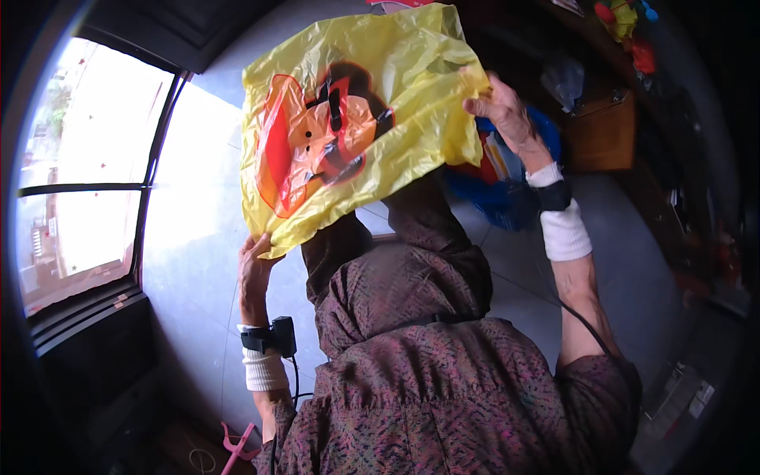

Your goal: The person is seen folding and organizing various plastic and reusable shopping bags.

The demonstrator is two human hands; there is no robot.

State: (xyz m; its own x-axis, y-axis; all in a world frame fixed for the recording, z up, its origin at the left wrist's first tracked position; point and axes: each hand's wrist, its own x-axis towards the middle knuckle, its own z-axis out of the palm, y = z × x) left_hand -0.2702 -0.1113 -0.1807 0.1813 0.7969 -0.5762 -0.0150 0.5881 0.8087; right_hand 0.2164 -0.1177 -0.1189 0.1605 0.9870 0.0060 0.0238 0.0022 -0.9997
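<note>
Left hand (255,267): grip closed on yellow bag's (427,95) corner, 9 o'clock. Right hand (507,115): grip pinching its edge, 1–2 o'clock. Bag spread at 12; blue basket (495,207), 2. Judged step: holding film spread; next needs even tension.

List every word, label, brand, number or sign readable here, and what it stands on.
None can be read.
Yellow plastic bag: red, orange and black picture, no legible words.
Items in the blue container: any print too small or blurred.
Window: small red marks, no legible words.
</note>
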